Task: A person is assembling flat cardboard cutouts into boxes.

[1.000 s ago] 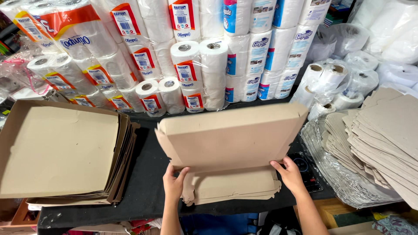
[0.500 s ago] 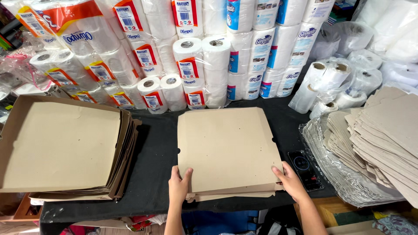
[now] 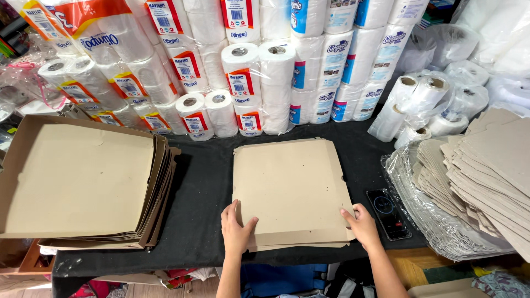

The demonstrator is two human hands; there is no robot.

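Matt brown cardboard box (image 3: pixel 291 187) on matt black tabletop (image 3: pixel 201 204); glossy plastic-wrapped paper rolls (image 3: pixel 243 83).

A brown cardboard box (image 3: pixel 292 190) — folded shut, square, lying flat — sits on the black table.

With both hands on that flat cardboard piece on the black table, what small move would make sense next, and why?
Probably lift the flat cardboard piece by its near edge. The left hand and right hand rest at its near corners, and it lies flat on the black table. The stack of formed boxes on the left suggests where it may go.
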